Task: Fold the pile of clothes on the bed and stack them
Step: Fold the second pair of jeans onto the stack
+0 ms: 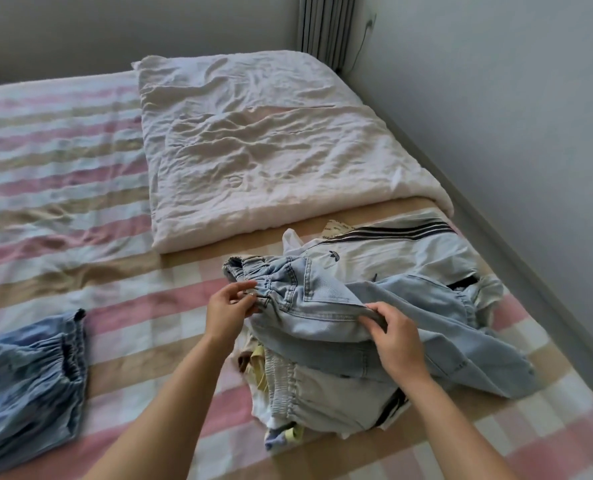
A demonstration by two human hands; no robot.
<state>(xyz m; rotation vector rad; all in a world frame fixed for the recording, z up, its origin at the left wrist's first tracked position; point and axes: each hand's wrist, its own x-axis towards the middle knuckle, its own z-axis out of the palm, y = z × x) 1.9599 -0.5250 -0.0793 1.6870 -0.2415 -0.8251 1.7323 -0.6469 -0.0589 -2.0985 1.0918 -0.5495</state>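
On bed (132, 341), 4 o'clock, atop pile (322, 400): left hand (231, 306) pinches jeans (326, 303) waistband, fingers curled; right hand (397, 337), at 3 o'clock of it, grips jeans seam, fingers curled.

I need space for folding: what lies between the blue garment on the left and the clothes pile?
In the head view, only the striped bedsheet, crossed by the left forearm.

The jeans (326, 306) I'm gripping are faded matt denim, kinda coarse, with thick stitched seams. Under them the bedsheet (63, 168) is soft matt woven cloth, the white duvet (253, 150) is crinkly fabric, and the striped garment (392, 251) looks smoother.
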